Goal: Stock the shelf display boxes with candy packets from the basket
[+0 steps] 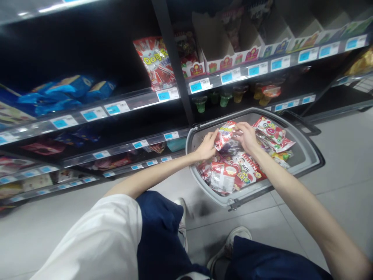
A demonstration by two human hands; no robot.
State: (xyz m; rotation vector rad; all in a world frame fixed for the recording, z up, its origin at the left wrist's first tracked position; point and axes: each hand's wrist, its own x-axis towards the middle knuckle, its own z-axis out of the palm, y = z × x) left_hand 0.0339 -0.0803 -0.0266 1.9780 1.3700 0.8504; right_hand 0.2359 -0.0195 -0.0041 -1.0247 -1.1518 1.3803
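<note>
Over the grey shopping basket [313, 153], a red candy bag [225, 136] with yellow lettering is held between both hands. My left hand [207, 146] grips its left edge, fingers closed. My right hand [247, 136] is curled at the bag's right edge, its fingertips bent against it. Beneath the hands lie several candy bags: a red and white one [223, 177] at the near side, a striped one [246, 171] beside it, and another red one [269, 129] to the right of my right hand.
Store shelves with price tags run across the back. A larger red candy bag [155, 62] stands on the left shelf, near blue packets [72, 87]. Cardboard display boxes [215, 58] sit on the right shelf, above jelly cups [225, 99]. My feet are on the tiled floor [256, 219].
</note>
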